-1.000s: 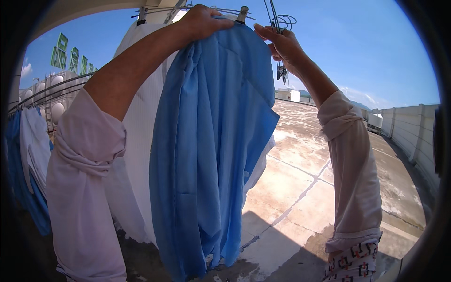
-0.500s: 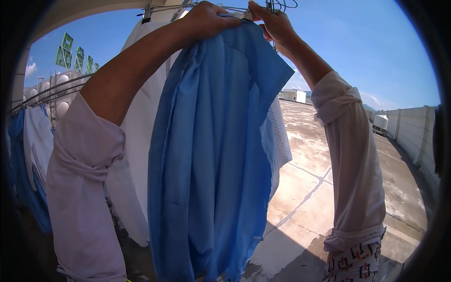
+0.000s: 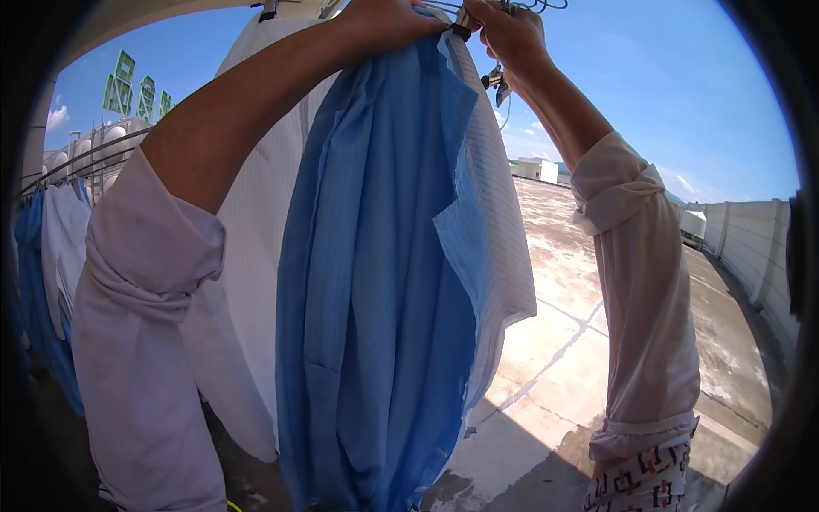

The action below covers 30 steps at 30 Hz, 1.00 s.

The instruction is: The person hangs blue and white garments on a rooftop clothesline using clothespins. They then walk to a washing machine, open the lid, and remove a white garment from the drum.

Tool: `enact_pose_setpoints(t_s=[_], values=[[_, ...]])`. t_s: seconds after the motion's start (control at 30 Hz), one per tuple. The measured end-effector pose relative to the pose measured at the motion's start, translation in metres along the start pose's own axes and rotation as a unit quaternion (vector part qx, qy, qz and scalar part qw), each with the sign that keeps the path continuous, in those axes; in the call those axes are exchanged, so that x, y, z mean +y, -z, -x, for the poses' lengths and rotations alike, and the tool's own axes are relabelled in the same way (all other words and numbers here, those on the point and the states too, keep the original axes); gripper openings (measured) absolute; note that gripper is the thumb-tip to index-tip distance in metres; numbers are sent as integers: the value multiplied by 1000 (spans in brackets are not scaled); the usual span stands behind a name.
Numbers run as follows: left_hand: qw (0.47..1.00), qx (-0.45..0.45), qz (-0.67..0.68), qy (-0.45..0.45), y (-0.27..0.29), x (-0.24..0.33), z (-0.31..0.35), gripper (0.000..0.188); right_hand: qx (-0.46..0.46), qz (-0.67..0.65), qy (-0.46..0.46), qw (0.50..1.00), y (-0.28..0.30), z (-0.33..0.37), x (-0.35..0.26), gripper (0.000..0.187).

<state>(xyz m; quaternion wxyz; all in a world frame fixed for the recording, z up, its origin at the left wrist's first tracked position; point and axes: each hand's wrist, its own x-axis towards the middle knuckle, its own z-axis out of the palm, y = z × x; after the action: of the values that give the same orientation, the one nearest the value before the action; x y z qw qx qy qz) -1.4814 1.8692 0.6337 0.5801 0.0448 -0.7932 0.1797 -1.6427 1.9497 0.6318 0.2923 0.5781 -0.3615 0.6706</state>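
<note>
A blue garment [image 3: 367,256] hangs in long folds in front of me, its kind hard to make out. High at the top, my left hand [image 3: 388,24] is closed on its upper edge. My right hand [image 3: 514,36] pinches a metal clip [image 3: 461,24] with black tips, just beside the left fingers; the clip's tips meet the cloth's top corner. Behind the blue cloth hangs a white striped garment [image 3: 505,273], partly covered by it. Another clip [image 3: 268,10] holds white cloth at the upper left. The upper edge of the picture cuts off part of both hands.
Wire hangers [image 3: 533,7] reach past my right hand, and a loose clip [image 3: 493,80] dangles below it. More blue and white clothes [image 3: 64,247] hang on a rail at the left. A concrete rooftop [image 3: 559,282] stretches behind, with a pale wall [image 3: 751,239] along the right.
The blue garment's upper right corner has dropped and folded inward, baring more of the white striped cloth. Both hands have shifted slightly in the view, still close together at the top.
</note>
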Motion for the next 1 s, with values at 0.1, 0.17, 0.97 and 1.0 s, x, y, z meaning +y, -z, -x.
enact_pose_setpoints(t_s=[0.1,0.17,0.97,1.0], values=[[1000,17,13,14,-3,0,-4,34,36,24,-47,998,-1,6,-16,31],[997,38,64,12,-8,-7,-5,34,47,29,-73,996,-2,12,-25,30],[985,153,68,-46,6,-2,56,40,-98,-30,-162,981,12,65,-7,44],[975,210,34,-64,7,2,63,41,-99,-1,-143,985,22,73,-3,50]])
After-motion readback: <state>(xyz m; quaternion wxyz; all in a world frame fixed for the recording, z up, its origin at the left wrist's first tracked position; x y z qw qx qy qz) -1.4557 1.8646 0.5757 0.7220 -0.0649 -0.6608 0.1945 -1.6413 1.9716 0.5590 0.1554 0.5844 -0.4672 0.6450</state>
